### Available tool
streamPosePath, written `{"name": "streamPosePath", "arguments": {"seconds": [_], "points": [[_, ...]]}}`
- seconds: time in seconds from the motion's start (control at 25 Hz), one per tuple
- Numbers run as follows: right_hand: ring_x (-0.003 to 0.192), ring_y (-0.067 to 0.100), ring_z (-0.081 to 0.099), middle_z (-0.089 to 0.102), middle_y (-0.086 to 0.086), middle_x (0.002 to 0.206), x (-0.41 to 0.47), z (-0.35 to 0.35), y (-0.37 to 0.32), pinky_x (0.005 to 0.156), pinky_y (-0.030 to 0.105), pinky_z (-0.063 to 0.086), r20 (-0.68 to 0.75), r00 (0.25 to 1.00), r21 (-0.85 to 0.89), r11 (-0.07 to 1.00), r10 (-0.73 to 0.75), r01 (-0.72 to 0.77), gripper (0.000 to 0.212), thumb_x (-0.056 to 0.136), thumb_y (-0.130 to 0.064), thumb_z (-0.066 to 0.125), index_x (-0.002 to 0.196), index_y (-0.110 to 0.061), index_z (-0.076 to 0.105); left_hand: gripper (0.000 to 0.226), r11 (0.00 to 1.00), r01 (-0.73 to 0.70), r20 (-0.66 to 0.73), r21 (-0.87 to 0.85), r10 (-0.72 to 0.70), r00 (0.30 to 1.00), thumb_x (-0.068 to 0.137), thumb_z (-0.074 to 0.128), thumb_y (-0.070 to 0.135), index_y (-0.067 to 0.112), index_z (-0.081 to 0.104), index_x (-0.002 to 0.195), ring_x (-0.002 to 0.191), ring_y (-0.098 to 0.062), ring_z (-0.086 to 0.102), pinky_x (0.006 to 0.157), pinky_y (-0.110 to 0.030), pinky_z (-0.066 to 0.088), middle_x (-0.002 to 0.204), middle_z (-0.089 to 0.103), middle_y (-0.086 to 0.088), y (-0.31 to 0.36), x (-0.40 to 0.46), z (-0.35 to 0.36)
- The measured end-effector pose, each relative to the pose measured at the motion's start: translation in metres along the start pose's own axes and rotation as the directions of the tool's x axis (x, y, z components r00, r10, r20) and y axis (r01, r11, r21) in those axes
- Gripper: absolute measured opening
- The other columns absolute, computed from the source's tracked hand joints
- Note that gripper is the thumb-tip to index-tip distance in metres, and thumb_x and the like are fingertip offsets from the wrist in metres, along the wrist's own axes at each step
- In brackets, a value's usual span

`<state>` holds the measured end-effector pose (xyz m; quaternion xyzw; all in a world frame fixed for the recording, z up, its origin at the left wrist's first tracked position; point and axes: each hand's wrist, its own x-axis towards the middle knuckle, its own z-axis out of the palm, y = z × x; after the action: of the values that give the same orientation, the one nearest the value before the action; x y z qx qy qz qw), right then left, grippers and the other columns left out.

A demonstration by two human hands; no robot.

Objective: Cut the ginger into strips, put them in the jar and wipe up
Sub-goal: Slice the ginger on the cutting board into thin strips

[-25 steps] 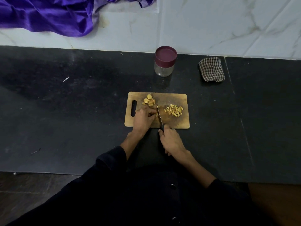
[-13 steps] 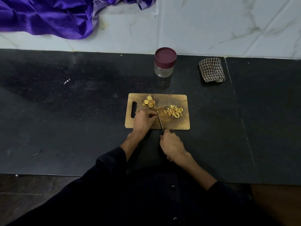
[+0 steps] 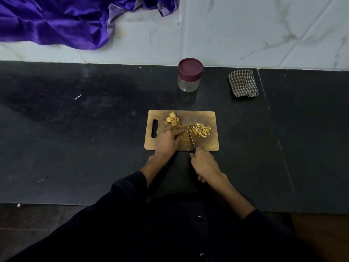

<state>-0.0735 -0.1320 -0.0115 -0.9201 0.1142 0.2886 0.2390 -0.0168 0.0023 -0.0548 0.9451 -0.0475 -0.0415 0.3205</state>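
Right hand (image 3: 204, 163) grips knife (image 3: 191, 138), blade pointing away. Left hand (image 3: 168, 140), fingers extended, presses the board (image 3: 211, 144) just left of the blade. Strips (image 3: 201, 130) lie right of it; uncut slices (image 3: 172, 119) lie nearer the left hand.

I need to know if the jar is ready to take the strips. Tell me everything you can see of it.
The jar is a small, round, clear container, glass or plastic by its look, with a maroon lid closed on top. It appears empty. It stands upright on the dark counter, close to the white wall, behind the cutting board and apart from it. A folded checked cloth lies to its right, not touching. Neither hand touches it.
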Motion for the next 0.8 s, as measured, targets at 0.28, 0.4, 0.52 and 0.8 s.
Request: {"name": "streamPosePath", "arguments": {"seconds": [0.28, 0.4, 0.52, 0.8], "points": [[0.066, 0.03, 0.068, 0.068, 0.017, 0.075, -0.002, -0.031, -0.019, 0.05, 0.032, 0.053, 0.179, 0.974, 0.102, 0.982, 0.136, -0.156, 0.037, 0.103, -0.019, 0.035, 0.087, 0.003, 0.06, 0.039, 0.964, -0.114, 0.104, 0.241, 0.092, 0.99, 0.096, 0.049, 0.022, 0.029, 0.051, 0.134, 0.102, -0.02, 0.055, 0.072, -0.03, 0.046, 0.124, 0.045, -0.004, 0.008, -0.005, 0.0], [0.067, 0.03, 0.071, 0.068, 0.016, 0.077, -0.005, -0.027, -0.012, 0.053, 0.035, 0.057, 0.216, 0.967, 0.087, 0.984, 0.132, -0.153, 0.033, 0.103, -0.02, 0.034, 0.104, 0.002, 0.058, 0.041, 0.965, -0.128, 0.066, 0.23, 0.116, 0.991, 0.095, 0.047, 0.016, 0.026, 0.05, 0.135, 0.1, -0.021, 0.055, 0.072, -0.03, 0.048, 0.122, 0.046, -0.007, 0.006, -0.011, 0.002], [0.072, 0.034, 0.074, 0.068, 0.016, 0.078, -0.004, -0.021, -0.001, 0.061, 0.042, 0.063, 0.193, 0.977, 0.058, 0.993, 0.091, -0.104, 0.029, 0.104, -0.021, 0.034, 0.123, -0.005, 0.05, 0.038, 0.967, -0.154, 0.045, 0.203, 0.148, 0.988, 0.095, 0.048, 0.013, 0.022, 0.055, 0.131, 0.1, -0.022, 0.056, 0.074, -0.03, 0.048, 0.12, 0.049, -0.007, 0.005, -0.014, 0.003], [0.058, 0.027, 0.069, 0.064, 0.011, 0.088, 0.007, -0.005, 0.0, 0.062, 0.047, 0.061, -0.03, 1.0, 0.06, 0.998, 0.007, -0.005, 0.026, 0.106, -0.03, 0.037, 0.11, -0.008, 0.05, 0.036, 0.966, -0.129, 0.068, 0.225, 0.116, 0.991, 0.095, 0.047, 0.015, 0.021, 0.057, 0.129, 0.102, -0.023, 0.056, 0.077, -0.033, 0.051, 0.126, 0.046, -0.007, 0.007, -0.012, 0.002]]}}
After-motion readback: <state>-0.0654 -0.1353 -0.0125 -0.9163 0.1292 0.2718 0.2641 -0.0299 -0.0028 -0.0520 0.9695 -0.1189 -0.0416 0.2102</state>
